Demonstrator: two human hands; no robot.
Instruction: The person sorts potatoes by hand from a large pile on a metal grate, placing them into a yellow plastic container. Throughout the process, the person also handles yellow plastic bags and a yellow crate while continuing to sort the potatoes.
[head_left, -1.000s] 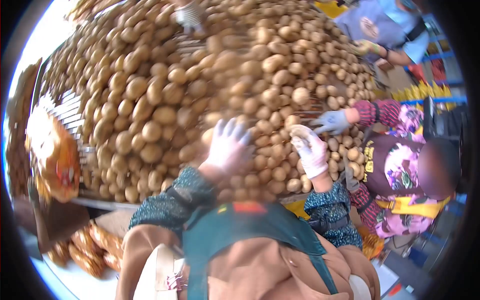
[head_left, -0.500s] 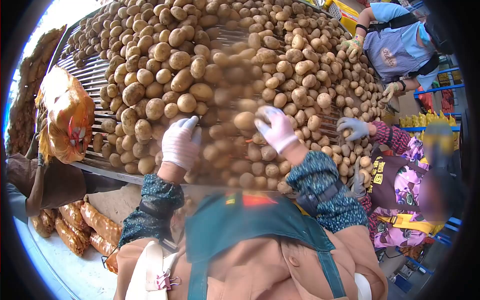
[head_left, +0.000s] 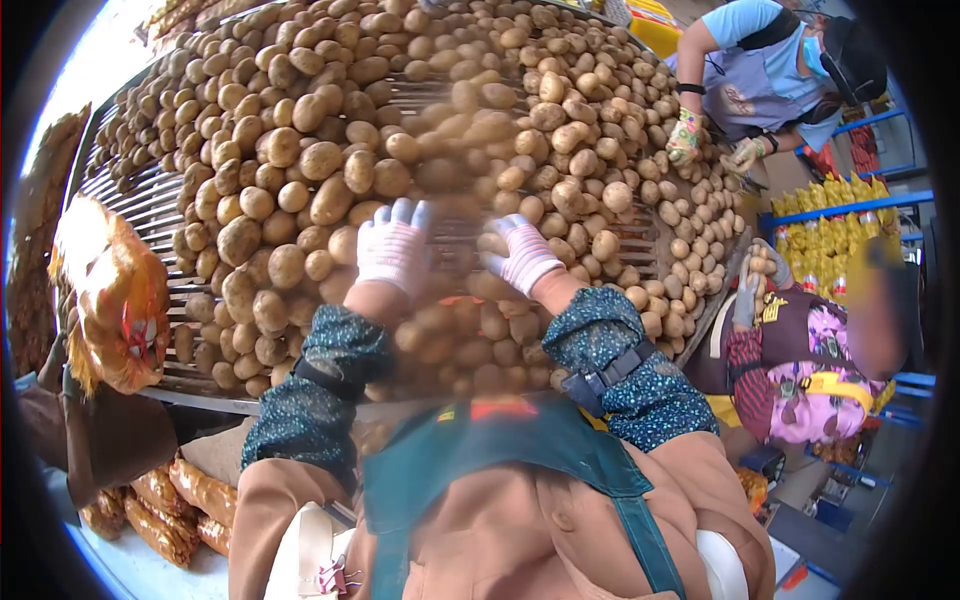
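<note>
Potatoes (head_left: 285,265) lie in heaps over a slatted metal table (head_left: 455,228) in front of me. My left hand (head_left: 393,250), in a white and pink striped glove with grey fingertips, rests against the heap's edge with its fingers stretched forward, holding nothing I can see. To its right, my right hand (head_left: 525,255) wears a matching glove. Its fingers and thumb curve round a potato (head_left: 490,243) at the edge of the right heap. A blurred smear down the middle of the view softens that potato and those below it.
A filled orange mesh bag (head_left: 112,290) stands at the table's left end beside another person. Several packed bags (head_left: 165,500) lie below. On the right, one co-worker's patterned glove (head_left: 685,138) is near the potatoes; another co-worker's gloved hand (head_left: 750,285) holds several potatoes.
My left hand has moved up and right, my right hand slightly left and down, so they are closer together. The co-worker at right has drawn back from the table with potatoes in hand.
</note>
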